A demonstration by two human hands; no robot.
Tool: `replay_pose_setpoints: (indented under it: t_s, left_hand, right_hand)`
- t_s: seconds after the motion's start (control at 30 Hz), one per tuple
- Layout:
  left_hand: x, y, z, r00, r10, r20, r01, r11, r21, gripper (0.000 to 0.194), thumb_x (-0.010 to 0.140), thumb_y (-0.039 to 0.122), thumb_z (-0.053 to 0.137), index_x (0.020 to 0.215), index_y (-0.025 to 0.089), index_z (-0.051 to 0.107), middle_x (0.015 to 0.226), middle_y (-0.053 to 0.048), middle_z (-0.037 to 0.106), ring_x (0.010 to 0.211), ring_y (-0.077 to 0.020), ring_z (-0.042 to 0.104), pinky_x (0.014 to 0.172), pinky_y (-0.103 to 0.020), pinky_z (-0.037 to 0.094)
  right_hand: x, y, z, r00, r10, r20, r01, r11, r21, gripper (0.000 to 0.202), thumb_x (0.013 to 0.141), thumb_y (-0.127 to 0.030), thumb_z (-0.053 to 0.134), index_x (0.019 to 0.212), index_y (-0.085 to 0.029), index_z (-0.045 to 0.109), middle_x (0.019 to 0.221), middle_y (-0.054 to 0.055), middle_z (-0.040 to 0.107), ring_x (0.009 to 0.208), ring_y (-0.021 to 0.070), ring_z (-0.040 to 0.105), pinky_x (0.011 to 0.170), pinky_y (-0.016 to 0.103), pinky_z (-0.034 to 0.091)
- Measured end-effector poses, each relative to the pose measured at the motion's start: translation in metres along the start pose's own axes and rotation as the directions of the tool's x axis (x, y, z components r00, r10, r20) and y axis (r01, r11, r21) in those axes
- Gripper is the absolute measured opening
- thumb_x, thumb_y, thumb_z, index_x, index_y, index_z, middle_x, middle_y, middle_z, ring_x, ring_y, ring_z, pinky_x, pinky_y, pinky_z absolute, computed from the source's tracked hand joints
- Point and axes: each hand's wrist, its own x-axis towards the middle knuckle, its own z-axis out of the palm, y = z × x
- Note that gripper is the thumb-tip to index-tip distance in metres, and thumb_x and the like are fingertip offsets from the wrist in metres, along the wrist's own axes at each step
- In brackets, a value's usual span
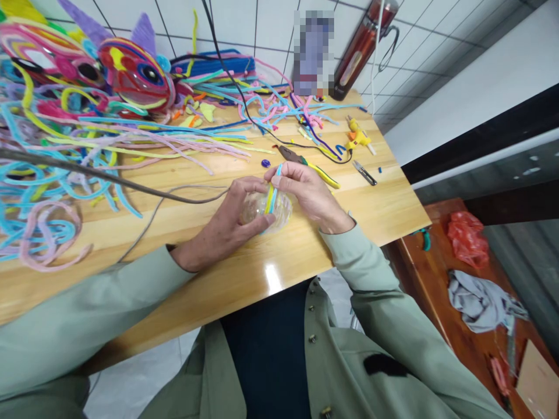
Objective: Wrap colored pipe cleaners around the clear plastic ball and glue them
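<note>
A clear, rounded plastic piece (283, 210) rests low over the table in front of me. My left hand (231, 218) is closed around its left side, with the thumb pressing on a strip of yellow and light-blue pipe cleaners (269, 201) that lies across it. At the strip's upper end, my right hand (305, 189) pinches the pipe cleaners between thumb and fingers. Just beyond my hands are a small dark-blue disc (265, 163) and pliers (321, 173) with yellow-green handles. Part of the clear piece is hidden behind my left fingers.
Many loose pipe cleaners (174, 139) cover the table's left and back. Two colourful fish-like figures (135, 73) stand at the back left. A yellow glue gun (358, 137), thread snips (365, 173) and a red flask (362, 49) are at the right. Dark cables cross the view.
</note>
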Motion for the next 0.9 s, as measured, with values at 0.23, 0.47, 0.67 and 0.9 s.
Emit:
replay_pose_setpoints:
  t_s: [0.23, 0.47, 0.67, 0.9]
  left_hand:
    - [0.0008, 0.0011, 0.0008, 0.992, 0.128, 0.006, -0.128, 0.989, 0.073, 0.032, 0.125, 0.046, 0.071, 0.153, 0.036, 0.059, 0.17, -0.011, 0.063, 0.165, -0.0309, 0.062, 0.142, -0.056, 0.053]
    - [0.0029, 0.0043, -0.0022, 0.99, 0.14, 0.016, -0.141, 0.988, 0.066, 0.028, 0.126, 0.049, 0.07, 0.149, 0.036, 0.061, 0.17, -0.011, 0.064, 0.166, -0.032, 0.062, 0.141, -0.058, 0.055]
    - [0.0002, 0.0054, -0.0037, 0.995, 0.087, 0.046, -0.091, 0.993, 0.074, 0.028, 0.126, 0.054, 0.068, 0.146, 0.034, 0.062, 0.17, -0.012, 0.064, 0.166, -0.0319, 0.062, 0.142, -0.06, 0.054]
    - [-0.0007, 0.0044, -0.003, 0.999, 0.033, 0.029, -0.033, 0.999, 0.002, 0.041, 0.124, 0.054, 0.073, 0.157, 0.035, 0.056, 0.165, -0.012, 0.065, 0.167, -0.0338, 0.06, 0.147, -0.063, 0.049]
  right_hand:
    - [0.0011, 0.003, 0.0014, 1.0, -0.009, -0.016, 0.009, 1.0, 0.008, 0.057, 0.084, -0.07, 0.105, 0.082, -0.025, 0.07, 0.106, 0.002, 0.081, 0.101, 0.0211, 0.068, 0.092, 0.036, 0.056]
    - [0.0009, 0.0059, 0.0015, 1.0, -0.019, -0.007, 0.019, 0.999, 0.028, 0.057, 0.084, -0.069, 0.105, 0.084, -0.025, 0.07, 0.107, 0.001, 0.08, 0.101, 0.0203, 0.068, 0.094, 0.036, 0.055]
    - [-0.0001, 0.0053, 0.0019, 1.0, -0.024, -0.011, 0.025, 0.999, 0.037, 0.056, 0.084, -0.068, 0.105, 0.082, -0.025, 0.069, 0.108, 0.002, 0.08, 0.101, 0.0207, 0.068, 0.099, 0.038, 0.055]
    - [-0.0017, 0.0029, 0.0052, 0.999, -0.011, -0.03, 0.012, 0.999, 0.033, 0.055, 0.083, -0.067, 0.105, 0.082, -0.026, 0.07, 0.108, 0.002, 0.08, 0.104, 0.0216, 0.069, 0.101, 0.038, 0.055]
